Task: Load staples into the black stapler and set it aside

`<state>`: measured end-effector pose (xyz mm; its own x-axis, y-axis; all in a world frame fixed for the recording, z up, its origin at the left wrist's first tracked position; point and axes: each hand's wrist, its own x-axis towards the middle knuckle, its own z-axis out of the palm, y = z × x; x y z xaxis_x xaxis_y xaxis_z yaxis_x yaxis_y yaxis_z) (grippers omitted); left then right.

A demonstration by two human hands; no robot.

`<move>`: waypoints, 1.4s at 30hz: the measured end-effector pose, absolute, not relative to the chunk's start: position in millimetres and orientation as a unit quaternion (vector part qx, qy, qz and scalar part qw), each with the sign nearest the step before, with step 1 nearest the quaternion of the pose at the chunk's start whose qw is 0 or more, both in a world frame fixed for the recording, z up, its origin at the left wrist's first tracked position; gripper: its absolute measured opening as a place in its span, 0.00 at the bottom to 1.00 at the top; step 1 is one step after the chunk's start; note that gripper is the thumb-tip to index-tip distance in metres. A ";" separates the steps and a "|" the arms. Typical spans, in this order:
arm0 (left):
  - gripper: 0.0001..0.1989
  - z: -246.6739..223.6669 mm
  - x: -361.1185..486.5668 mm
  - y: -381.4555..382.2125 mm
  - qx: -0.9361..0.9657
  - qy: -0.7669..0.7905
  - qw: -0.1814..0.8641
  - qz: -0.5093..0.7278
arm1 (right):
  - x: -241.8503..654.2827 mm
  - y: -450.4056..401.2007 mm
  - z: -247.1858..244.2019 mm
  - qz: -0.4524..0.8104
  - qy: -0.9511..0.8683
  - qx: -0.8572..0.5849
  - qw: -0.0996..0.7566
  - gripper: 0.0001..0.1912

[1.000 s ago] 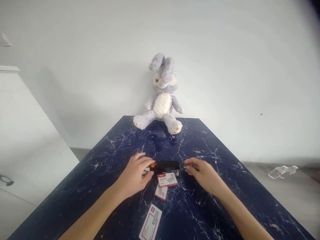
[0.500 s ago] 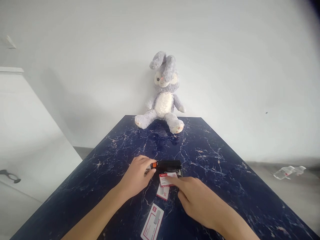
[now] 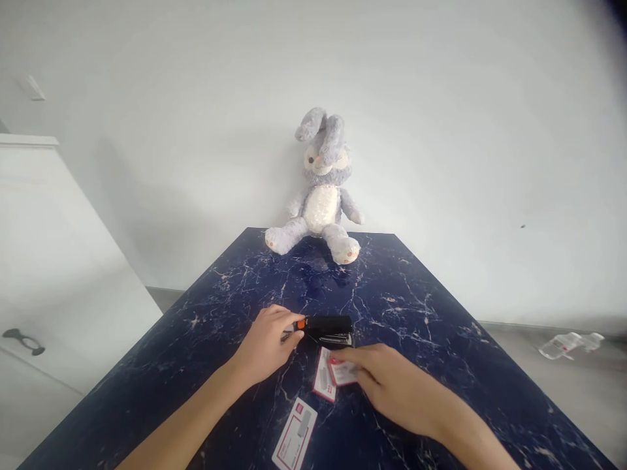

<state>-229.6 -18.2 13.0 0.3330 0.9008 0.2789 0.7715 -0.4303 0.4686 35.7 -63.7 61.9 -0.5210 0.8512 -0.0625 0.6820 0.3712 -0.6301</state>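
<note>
Beside the left fingers point(image 3: 290, 319), seemingly in contact, the black stapler point(image 3: 329, 324).

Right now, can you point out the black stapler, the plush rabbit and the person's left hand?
Black stapler point(image 3: 329, 324): head view, on its black top.
Plush rabbit point(image 3: 321, 207): head view, on its white belly.
Left hand point(image 3: 264, 344): head view, back of the hand.

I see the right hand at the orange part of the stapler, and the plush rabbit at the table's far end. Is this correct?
Not quite: the head view shows the left hand at the orange part of the stapler; the right hand is at a small box. The plush rabbit is at the table's far end.
</note>
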 end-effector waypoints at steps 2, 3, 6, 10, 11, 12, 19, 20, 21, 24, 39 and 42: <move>0.15 12.4 -230.0 -17.9 0.805 0.521 0.129 0.251 | 43.8 -60.3 65.6 0.306 -0.800 -0.490 0.161 0.21; 0.15 12.0 -230.2 -17.8 0.803 0.525 0.130 0.252 | 49.4 -57.0 67.4 0.310 -0.785 -0.508 0.174 0.20; 0.15 11.0 -230.8 -17.8 0.791 0.537 0.129 0.264 | 64.3 -43.8 66.7 0.339 -0.729 -0.551 0.222 0.16; 0.14 11.0 -231.6 -17.3 0.782 0.545 0.129 0.273 | 67.7 -26.6 44.4 0.423 -0.659 -0.540 0.309 0.17; 0.14 10.9 -231.9 -17.0 0.780 0.546 0.130 0.275 | 65.9 -23.0 36.4 0.445 -0.637 -0.533 0.334 0.18; 0.14 10.7 -232.2 -16.7 0.779 0.547 0.134 0.277 | 63.7 -19.8 28.5 0.462 -0.617 -0.526 0.358 0.18; 0.15 7.4 -235.4 -14.0 0.764 0.547 0.195 0.282 | 51.9 -13.9 3.0 0.412 -0.627 -0.538 0.386 0.14; 0.15 7.1 -235.8 -13.7 0.763 0.547 0.197 0.283 | 49.9 -15.8 4.8 0.394 -0.643 -0.539 0.376 0.14; 0.15 6.9 -236.1 -13.4 0.763 0.546 0.199 0.283 | 47.3 -18.1 7.5 0.378 -0.662 -0.537 0.361 0.14; 0.15 6.7 -236.3 -12.5 0.762 0.542 0.206 0.288 | 36.6 -24.3 16.4 0.325 -0.729 -0.520 0.304 0.13; 0.13 11.9 -232.2 -15.3 0.768 0.552 0.170 0.275 | 89.8 -13.6 30.7 0.268 -0.737 -0.579 0.225 0.11; 0.13 11.4 -231.7 -16.1 0.766 0.554 0.173 0.277 | 100.1 -10.5 32.1 0.319 -0.685 -0.592 0.281 0.14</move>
<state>-231.7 -16.1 11.4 0.2330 0.9441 0.2331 0.7518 -0.3269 0.5727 100.1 -10.5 32.1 -0.1413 0.9899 0.0079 0.6312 0.0962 -0.7697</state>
